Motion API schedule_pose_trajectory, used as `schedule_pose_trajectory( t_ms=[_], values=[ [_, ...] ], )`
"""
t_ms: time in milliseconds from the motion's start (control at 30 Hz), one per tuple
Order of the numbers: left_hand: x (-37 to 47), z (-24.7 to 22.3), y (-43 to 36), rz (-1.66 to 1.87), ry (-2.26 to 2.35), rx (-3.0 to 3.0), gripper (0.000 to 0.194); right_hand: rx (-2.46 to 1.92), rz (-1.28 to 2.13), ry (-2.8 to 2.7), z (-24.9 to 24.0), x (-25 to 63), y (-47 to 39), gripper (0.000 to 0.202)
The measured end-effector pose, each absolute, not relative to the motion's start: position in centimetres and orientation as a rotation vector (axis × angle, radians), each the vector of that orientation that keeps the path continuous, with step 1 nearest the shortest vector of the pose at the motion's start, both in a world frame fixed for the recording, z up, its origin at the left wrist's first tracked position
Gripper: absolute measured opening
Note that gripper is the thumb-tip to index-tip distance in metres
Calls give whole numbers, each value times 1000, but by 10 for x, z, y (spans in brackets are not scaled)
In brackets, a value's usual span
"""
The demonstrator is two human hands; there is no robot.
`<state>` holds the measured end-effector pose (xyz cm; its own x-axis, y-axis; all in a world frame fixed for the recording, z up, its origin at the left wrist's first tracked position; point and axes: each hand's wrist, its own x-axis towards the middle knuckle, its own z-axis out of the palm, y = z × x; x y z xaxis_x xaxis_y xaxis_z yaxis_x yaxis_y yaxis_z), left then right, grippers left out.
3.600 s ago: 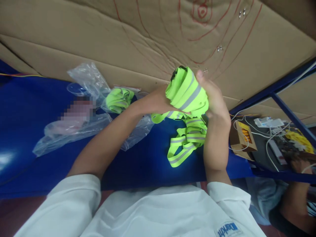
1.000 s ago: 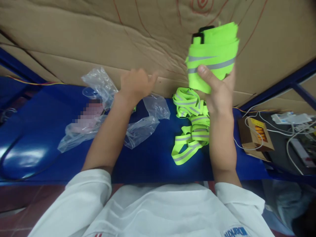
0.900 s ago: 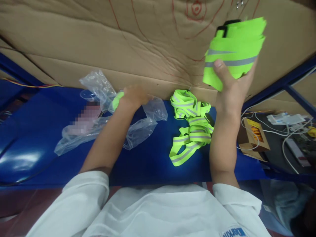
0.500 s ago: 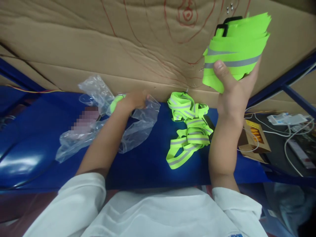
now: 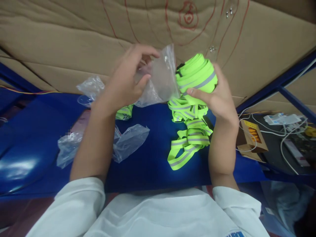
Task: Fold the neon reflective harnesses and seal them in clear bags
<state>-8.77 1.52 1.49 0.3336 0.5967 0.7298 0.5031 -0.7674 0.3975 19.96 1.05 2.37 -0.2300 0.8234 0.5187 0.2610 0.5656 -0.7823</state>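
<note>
Behind the fingers, a broad sheet of brown cardboard (image 5: 74, 39) is creased and marked with curved red lines; below them, a smooth, glossy blue table surface (image 5: 153, 171) is spread. Beneath the right fingers, a loose heap of neon-yellow webbing with grey stripes (image 5: 197, 138) has been left in flat, open loops. The main change is seen between the hands: a clear, crinkled plastic bag (image 5: 161, 79) has been lifted off the surface at the left hand (image 5: 120, 75), and a thick folded bundle of the same striped webbing (image 5: 197, 74) has been brought lower and inward by the right hand (image 5: 223, 102), so that bag and bundle are now set side by side; whether they touch cannot be told. The left fingers are curved and parted from the thumb, with the thin film held at them, though the exact pinch is hidden. The bundle is clamped between the right thumb, pressed on its ribbed front, and fingers mostly hidden behind. Below the left fingers, another limp clear bag (image 5: 130, 141) and a small crumpled neon roll (image 5: 124, 112) are seen. Smallest, a dark, hard buckle (image 5: 179, 70) is shown at the bundle's bag-side edge.
</note>
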Motion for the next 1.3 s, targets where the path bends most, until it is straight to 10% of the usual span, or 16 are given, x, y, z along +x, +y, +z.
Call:
schedule_pose_trajectory(
  t_ms=[833, 1300],
  values=[
    [-80, 14, 9, 1447, 681, 2136, 34, -868, 1047, -1728, 31, 215, 1, 66],
    [-50, 13, -10, 1147, 1033, 2715, 122, -823, 1309, -1644, 21, 182, 7, 56]
  ],
)
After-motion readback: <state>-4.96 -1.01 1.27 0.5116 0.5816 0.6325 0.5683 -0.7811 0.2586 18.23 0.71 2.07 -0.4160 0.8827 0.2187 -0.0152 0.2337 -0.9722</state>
